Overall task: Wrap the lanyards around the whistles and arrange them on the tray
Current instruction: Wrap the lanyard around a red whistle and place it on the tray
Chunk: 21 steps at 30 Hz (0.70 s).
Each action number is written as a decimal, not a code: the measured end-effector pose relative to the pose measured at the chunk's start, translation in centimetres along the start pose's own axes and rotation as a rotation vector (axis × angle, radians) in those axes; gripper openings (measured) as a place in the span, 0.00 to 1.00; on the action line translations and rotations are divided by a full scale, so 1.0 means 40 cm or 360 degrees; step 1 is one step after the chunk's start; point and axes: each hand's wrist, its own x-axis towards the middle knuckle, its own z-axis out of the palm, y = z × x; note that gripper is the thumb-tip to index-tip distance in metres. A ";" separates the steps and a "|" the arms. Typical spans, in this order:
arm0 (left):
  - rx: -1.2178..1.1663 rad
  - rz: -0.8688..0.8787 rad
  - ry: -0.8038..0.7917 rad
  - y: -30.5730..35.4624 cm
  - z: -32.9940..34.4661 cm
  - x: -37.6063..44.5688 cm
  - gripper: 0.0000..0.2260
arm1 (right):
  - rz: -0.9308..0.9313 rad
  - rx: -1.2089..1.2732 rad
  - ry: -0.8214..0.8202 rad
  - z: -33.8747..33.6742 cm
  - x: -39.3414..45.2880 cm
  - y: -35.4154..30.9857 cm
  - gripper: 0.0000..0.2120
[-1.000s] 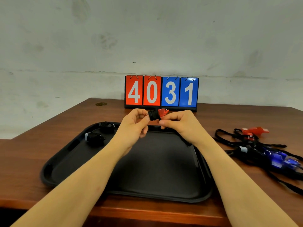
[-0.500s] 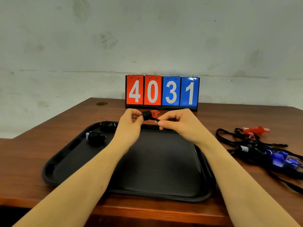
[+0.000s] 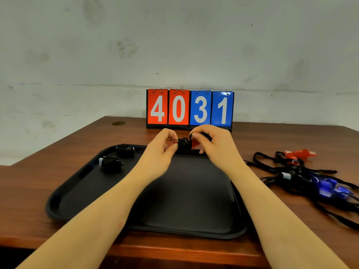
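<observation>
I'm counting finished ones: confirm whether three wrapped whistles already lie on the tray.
No: only two wrapped whistles lie on the tray; the red whistle is held above it by both hands.

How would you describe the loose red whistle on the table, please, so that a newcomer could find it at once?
Start from the black tray on the wooden table and look right to the tangle of black lanyards. The red whistle lies at the far end of that tangle. Unlike the blue whistles nearer the front edge, it is red, and its lanyard is still unwrapped.
</observation>
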 end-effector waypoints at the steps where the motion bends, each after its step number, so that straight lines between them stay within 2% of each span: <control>1: 0.0000 0.0005 -0.0017 0.001 -0.001 -0.001 0.04 | 0.0026 0.0022 0.0009 0.000 0.000 0.000 0.05; 9: -0.0218 -0.0021 -0.0145 0.008 -0.007 -0.003 0.04 | 0.0277 0.0414 0.0079 -0.015 0.009 0.010 0.06; 15: -0.0418 -0.0046 -0.0184 0.012 -0.012 -0.004 0.05 | 0.0426 0.0710 0.0012 -0.021 0.011 0.019 0.05; 21: -0.0669 -0.0089 -0.0122 0.015 -0.015 -0.005 0.07 | 0.0431 0.0924 -0.0055 -0.024 0.014 0.017 0.07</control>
